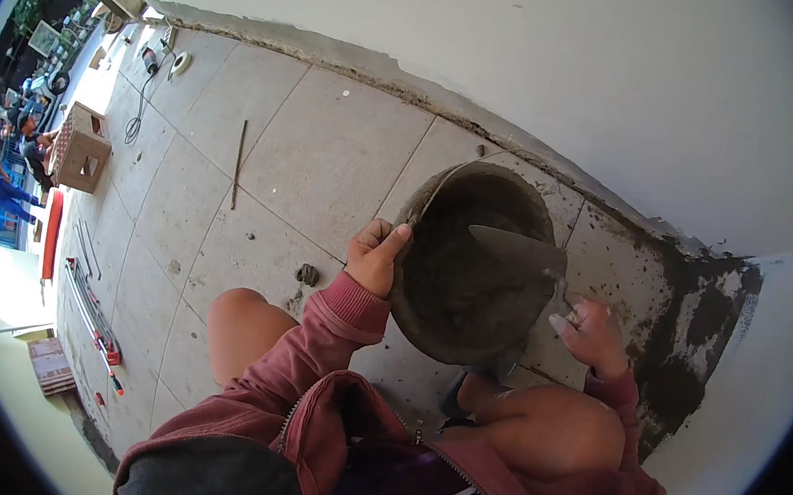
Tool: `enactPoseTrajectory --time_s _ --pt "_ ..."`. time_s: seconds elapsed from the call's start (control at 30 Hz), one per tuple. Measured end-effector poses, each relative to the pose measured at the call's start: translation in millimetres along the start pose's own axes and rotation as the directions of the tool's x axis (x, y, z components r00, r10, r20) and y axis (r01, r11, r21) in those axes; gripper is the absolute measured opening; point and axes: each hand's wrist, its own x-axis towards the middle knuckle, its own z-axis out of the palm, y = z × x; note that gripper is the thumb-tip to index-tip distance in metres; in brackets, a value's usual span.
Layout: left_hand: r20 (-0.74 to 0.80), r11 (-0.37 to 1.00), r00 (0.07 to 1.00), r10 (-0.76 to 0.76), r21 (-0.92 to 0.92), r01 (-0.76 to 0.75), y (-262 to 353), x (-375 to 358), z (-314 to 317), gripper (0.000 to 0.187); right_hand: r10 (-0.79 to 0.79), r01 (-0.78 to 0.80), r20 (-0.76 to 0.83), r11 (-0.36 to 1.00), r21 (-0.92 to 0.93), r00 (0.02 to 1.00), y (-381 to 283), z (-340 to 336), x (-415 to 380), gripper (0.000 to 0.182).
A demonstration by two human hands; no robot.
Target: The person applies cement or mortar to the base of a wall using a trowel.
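Note:
A round dark bucket [426,338] holds grey wet mortar [468,297]. My left hand [376,257] grips the bucket's rim at its left side, thumb on top. My right hand [590,335] is closed round the handle of a trowel [520,252]. The trowel's pointed blade lies over the bucket's opening, its tip towards the left. Whether the blade touches the mortar is hard to tell.
A white wall [548,62] runs behind the bucket, with patchy mortar [695,324] at the right corner. On the tiled floor lie a thin rod [238,164], a mortar lump [307,274], a tile cutter [94,314] and a crate [79,148]. People are far left.

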Motion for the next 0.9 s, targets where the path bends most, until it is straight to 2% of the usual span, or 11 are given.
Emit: enactPoseTrajectory --time_s 0.17,0.27,0.4,0.47,0.53,0.6,0.67,0.73,0.83,0.87,0.9 --pt "-0.193 0.975 0.957 0.216 0.088 -0.202 26.1 3.4 -30.4 0.027 0.054 -0.054 -0.051 0.999 -0.003 0.997 16.9 11.0 0.2 0.025" --pt "-0.283 0.940 0.898 0.338 0.152 -0.306 37.1 19.0 -78.1 0.029 0.043 -0.038 0.050 0.993 -0.109 0.998 2.2 20.3 15.1 0.025" --pt "-0.338 0.860 0.798 0.499 0.306 -0.409 49.9 44.4 -127.9 0.031 -0.165 0.167 0.022 0.981 -0.103 0.986 -17.5 37.2 44.1 0.025" --pt "-0.343 0.751 0.729 0.592 0.564 -0.344 51.0 60.4 -154.0 0.033 -0.277 0.273 -0.016 0.955 -0.116 0.961 -28.1 48.1 60.3 0.025" --pt "-0.357 0.696 0.718 0.597 0.676 -0.242 63.0 64.8 -161.6 0.034 -0.509 0.442 -0.088 0.811 -0.384 0.856 -45.2 51.0 84.7 0.023" --pt "-0.380 0.775 0.764 0.521 0.585 -0.239 62.6 72.7 -180.4 0.034 -0.482 0.436 0.057 0.729 -0.527 0.874 -85.7 40.7 111.8 0.022" --pt "-0.312 0.687 0.718 0.622 0.657 -0.310 59.7 70.3 -186.6 0.030 -0.530 0.519 0.168 0.629 -0.579 0.831 -112.4 41.6 140.5 0.024" --pt "-0.342 0.740 0.761 0.552 0.620 -0.259 63.1 59.1 -179.8 0.030 -0.632 0.619 0.218 0.529 -0.580 0.744 -142.8 43.4 158.1 0.024" --pt "-0.355 0.774 0.781 0.514 0.584 -0.244 67.0 58.6 -168.3 0.029 -0.526 0.617 0.381 0.403 -0.676 0.760 -196.9 39.6 168.9 0.024" --pt "-0.362 0.758 0.774 0.520 0.614 -0.221 64.6 60.0 -168.8 0.029 -0.526 0.616 0.382 0.392 -0.683 0.760 -208.0 44.2 182.8 0.024" --pt "-0.357 0.749 0.758 0.546 0.614 -0.251 64.6 61.7 -168.3 0.030 -0.409 0.592 0.437 0.432 -0.680 0.801 -216.0 54.5 196.5 0.024"
